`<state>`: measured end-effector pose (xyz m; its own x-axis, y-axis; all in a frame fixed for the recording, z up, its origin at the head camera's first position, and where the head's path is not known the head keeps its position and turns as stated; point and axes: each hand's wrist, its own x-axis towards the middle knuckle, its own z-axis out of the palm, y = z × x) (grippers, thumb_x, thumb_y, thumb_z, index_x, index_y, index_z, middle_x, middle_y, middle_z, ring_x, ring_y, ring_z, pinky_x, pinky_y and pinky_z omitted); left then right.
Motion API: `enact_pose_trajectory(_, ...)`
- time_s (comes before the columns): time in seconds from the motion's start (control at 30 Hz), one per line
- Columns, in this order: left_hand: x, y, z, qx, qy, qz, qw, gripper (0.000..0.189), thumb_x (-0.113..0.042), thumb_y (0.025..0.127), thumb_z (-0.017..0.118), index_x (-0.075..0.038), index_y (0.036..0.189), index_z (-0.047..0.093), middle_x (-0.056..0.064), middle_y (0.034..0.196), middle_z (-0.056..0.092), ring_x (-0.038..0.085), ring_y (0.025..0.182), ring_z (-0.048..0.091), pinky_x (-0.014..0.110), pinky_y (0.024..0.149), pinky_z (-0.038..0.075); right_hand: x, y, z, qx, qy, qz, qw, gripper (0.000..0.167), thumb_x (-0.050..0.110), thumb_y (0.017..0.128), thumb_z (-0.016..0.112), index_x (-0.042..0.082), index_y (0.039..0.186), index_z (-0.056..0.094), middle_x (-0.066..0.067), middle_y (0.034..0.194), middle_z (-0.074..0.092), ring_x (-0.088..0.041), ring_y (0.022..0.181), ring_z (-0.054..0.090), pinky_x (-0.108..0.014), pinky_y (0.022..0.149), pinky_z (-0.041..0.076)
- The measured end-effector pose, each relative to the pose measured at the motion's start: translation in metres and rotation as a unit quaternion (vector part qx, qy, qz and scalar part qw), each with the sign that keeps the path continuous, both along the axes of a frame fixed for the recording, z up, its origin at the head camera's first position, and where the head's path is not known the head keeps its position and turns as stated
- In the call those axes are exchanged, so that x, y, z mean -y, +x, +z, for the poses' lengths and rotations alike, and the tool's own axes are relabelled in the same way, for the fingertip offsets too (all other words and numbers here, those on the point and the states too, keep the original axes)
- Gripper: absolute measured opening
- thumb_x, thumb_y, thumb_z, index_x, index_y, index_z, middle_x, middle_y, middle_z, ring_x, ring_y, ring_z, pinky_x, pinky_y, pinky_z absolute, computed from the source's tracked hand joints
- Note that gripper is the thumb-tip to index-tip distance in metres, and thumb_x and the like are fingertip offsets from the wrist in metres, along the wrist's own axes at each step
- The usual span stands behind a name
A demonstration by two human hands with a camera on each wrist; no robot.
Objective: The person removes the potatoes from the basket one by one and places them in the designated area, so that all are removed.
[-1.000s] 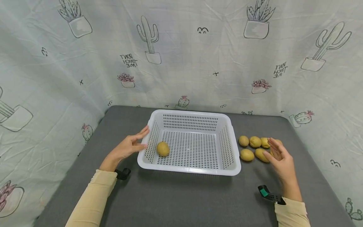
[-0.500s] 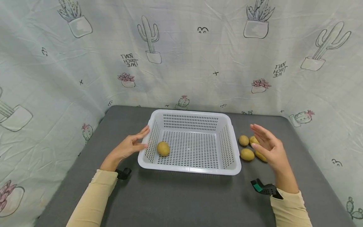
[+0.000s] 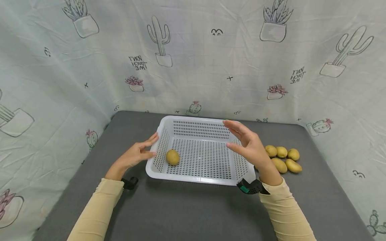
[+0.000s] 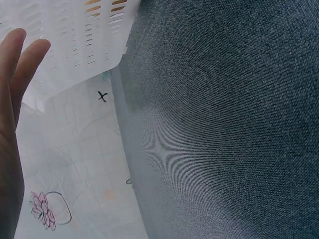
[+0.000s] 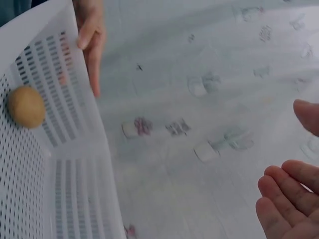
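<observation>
A white perforated plastic basket (image 3: 199,179) rests on the grey table, and one yellow potato (image 3: 173,157) lies inside near its left wall. My left hand (image 3: 134,156) touches the basket's left rim with fingers extended; in the right wrist view that hand (image 5: 90,37) lies along the outer edge. Above the basket's right side, my right hand (image 3: 248,145) is raised with thumb and fingers apart and nothing between them. It hides part of the right wall. In the left wrist view, fingers (image 4: 25,62) stand against the basket's perforated wall (image 4: 75,50).
To the right of the basket lies a group of potatoes (image 3: 281,152) in two rows, partly hidden by my right forearm. A white curtain (image 3: 193,67) printed with cacti surrounds the grey table (image 3: 187,211) at the back and sides.
My right hand has moved left from over the potatoes to above the basket's right side, uncovering potatoes on the right. My left hand stays at the left rim.
</observation>
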<state>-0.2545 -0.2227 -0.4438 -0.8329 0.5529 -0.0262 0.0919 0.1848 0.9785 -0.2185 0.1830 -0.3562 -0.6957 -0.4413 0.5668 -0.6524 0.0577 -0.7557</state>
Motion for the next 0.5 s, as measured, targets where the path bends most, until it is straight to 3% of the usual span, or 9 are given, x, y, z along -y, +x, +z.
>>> enact_pose_trajectory(0.23,-0.002,0.001,-0.002,0.0,-0.004,-0.001,1.0,0.075,-0.01,0.091,0.063,-0.006,0.15,0.018,0.001,0.16,-0.003,0.023,0.124,0.049,0.02,0.087,0.048,0.044,-0.025,0.003,0.041,0.072,-0.015,0.9964,0.061,0.004,0.088,0.066,0.004,0.143,0.039,-0.013,0.145,0.042,-0.021,0.136,0.038,-0.028,0.111,0.03)
enact_pose_trajectory(0.5,-0.001,0.0,0.0,-0.002,-0.002,0.001,1.0,0.075,-0.008,0.091,0.063,-0.006,0.15,0.018,0.001,0.16,-0.003,0.016,0.124,0.05,0.021,0.085,0.05,0.083,-0.052,-0.002,0.076,0.103,0.003,0.9919,0.061,0.008,0.088,0.067,0.004,0.143,0.04,-0.013,0.144,0.044,-0.023,0.135,0.041,-0.031,0.111,0.031)
